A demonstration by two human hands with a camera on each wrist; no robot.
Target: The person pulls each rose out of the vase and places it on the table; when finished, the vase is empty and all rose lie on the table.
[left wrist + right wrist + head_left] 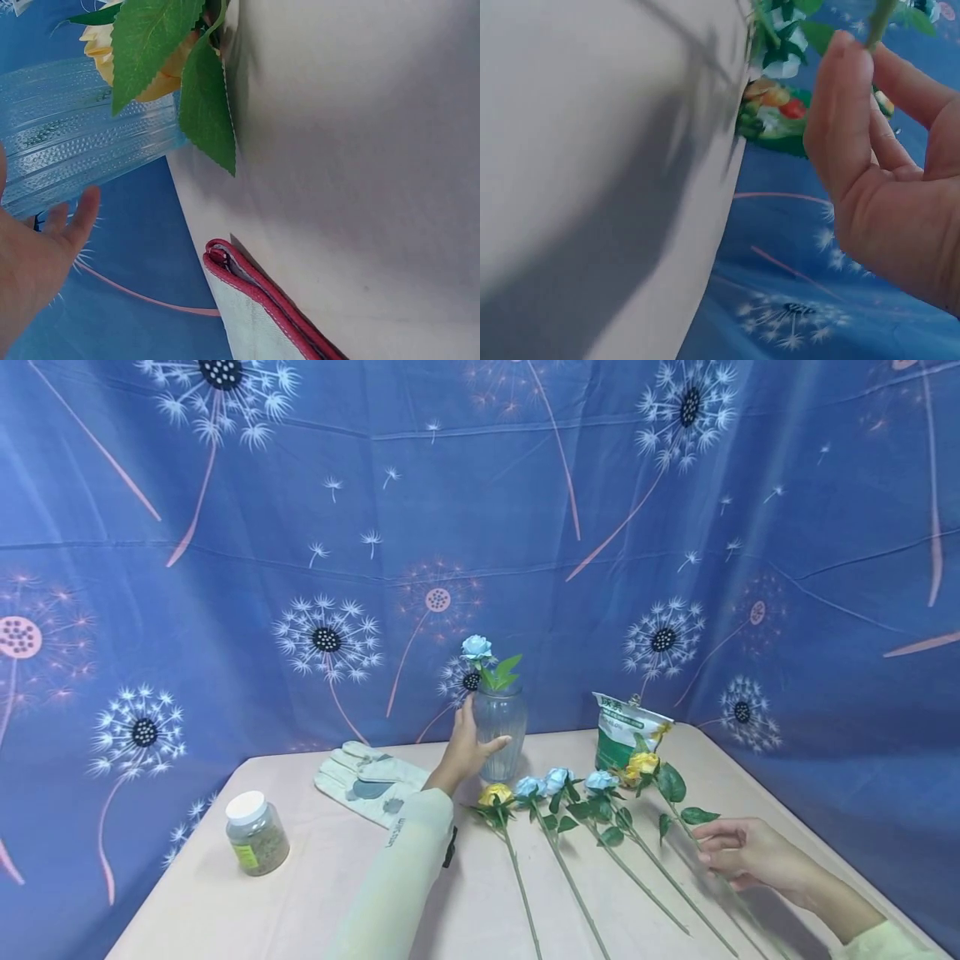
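Observation:
My left hand [465, 750] grips a clear ribbed vase [504, 727], thumb across its front. One blue artificial rose [477, 648] with green leaves stands in the vase. In the left wrist view, the same hand [37, 259] is at the vase's ribbed side [82, 135]. My right hand [750, 856] pinches the stem of a yellow artificial rose [642, 767] between thumb and fingers. The right wrist view shows that green stem [880, 24] at the fingertips. Left of the held flower lie another yellow rose [496, 794] and blue roses [602, 781], stems toward me.
A green-and-white bag [618, 739] stands behind the roses at the back right. Pale work gloves [367, 781] lie left of the vase. A white-lidded jar [257, 843] stands at the table's left. Blue dandelion-print cloth [480, 510] hangs around the table.

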